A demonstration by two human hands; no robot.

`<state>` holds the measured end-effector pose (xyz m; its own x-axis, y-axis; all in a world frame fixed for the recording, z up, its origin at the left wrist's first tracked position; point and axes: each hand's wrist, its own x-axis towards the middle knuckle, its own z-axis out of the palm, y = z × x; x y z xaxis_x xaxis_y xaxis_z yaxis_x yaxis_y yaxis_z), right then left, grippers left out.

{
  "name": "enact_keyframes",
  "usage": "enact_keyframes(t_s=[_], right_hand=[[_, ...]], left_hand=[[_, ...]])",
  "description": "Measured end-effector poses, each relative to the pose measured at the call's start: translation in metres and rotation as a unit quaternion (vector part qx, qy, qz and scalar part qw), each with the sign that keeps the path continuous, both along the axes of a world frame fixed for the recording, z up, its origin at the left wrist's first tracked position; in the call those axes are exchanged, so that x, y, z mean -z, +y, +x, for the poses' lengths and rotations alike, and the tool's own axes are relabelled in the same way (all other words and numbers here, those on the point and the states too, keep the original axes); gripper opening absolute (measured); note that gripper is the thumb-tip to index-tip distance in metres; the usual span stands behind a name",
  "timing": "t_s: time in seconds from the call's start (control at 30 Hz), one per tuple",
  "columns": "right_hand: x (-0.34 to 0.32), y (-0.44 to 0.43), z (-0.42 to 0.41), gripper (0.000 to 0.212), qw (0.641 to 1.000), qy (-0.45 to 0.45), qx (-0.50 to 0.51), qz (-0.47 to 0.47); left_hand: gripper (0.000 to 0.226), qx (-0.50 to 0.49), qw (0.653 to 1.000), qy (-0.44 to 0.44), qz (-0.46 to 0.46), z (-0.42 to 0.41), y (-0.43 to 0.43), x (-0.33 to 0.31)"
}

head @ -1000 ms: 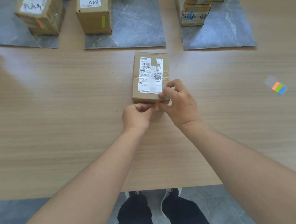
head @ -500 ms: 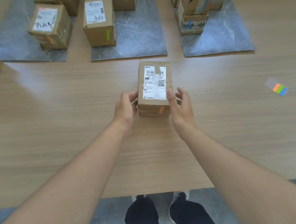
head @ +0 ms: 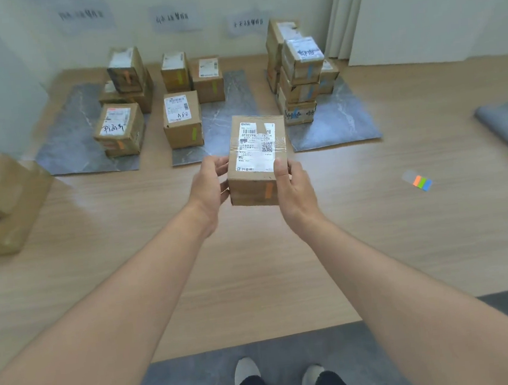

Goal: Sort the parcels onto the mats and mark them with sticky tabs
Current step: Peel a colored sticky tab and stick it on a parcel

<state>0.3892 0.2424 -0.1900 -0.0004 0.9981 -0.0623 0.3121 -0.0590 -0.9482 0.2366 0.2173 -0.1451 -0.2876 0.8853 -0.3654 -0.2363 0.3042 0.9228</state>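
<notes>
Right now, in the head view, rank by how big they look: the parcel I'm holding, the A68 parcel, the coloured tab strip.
1. held parcel, though it's nearer the camera, so true size unsure
2. A68 parcel
3. tab strip

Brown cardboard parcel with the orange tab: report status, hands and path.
Left hand and right hand both grip brown cardboard parcel, held above wooden table. Orange sticky tab on its near face. Path to grey mats open.
</notes>
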Motion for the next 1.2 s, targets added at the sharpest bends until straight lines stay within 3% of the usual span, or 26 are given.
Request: enact_keyframes(t_s=[0.17,0.37,0.5,0.7,0.9,1.2], right_hand=[[-0.075,-0.017,0.008,0.064,0.997,-0.015,-0.041,0.069],[-0.157,-0.042,0.019,0.038,0.988,-0.012,-0.088,0.125],[-0.187,-0.060,0.023,0.035,0.983,-0.035,-0.111,0.139],[-0.204,-0.073,-0.005,0.048,0.979,0.006,-0.143,0.144],[-0.209,-0.077,-0.056,0.037,0.974,0.023,-0.187,0.129],[-0.180,-0.037,-0.193,0.059,0.977,0.060,-0.197,0.060]], left_hand=[[0.043,-0.006,0.999,0.027,0.047,0.005,-0.031,-0.071],[0.042,-0.037,0.994,0.045,0.090,0.009,-0.073,-0.145],[0.041,-0.043,0.992,0.053,0.103,0.008,-0.098,-0.173],[0.045,-0.070,0.990,0.062,0.108,-0.016,-0.124,-0.191],[0.044,-0.099,0.986,0.057,0.120,-0.065,-0.135,-0.196],[0.039,-0.096,0.990,0.050,0.091,-0.209,-0.089,-0.170]])
